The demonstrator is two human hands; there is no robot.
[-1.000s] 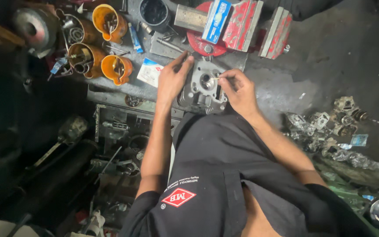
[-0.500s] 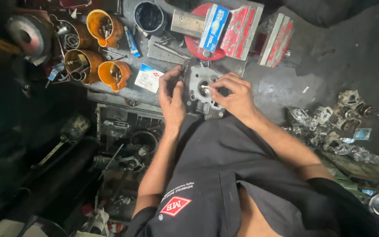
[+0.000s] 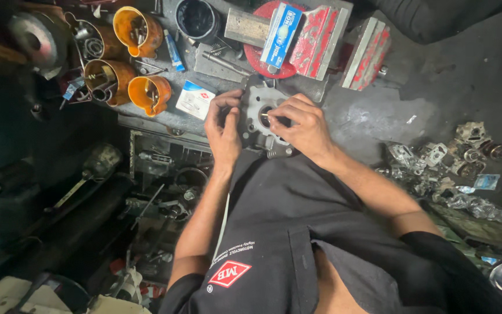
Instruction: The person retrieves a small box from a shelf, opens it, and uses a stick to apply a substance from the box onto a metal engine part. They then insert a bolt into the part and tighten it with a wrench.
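A grey cast-metal engine part [image 3: 258, 107] with a round bore and bolt holes rests at the edge of a dirty workbench, against my dark shirt. My left hand [image 3: 223, 127] grips its left side, fingers curled over the edge. My right hand [image 3: 298, 125] lies across its right half, with thumb and forefinger pinched at the central bore [image 3: 265, 116] on something too small to make out. A short spring-like piece [image 3: 279, 153] pokes out below the part.
Orange tins [image 3: 149, 93] of small hardware stand at the bench's left, beside a small white box [image 3: 194, 99]. A red vise [image 3: 321, 40] with a blue carton on it sits behind. Loose metal engine scraps [image 3: 454, 160] lie at right; tools fill the dark shelf below left.
The view has shifted slightly. My left hand moved from spread over the part's top-left to gripping its left side. My right hand came in from the right edge onto the central bore.
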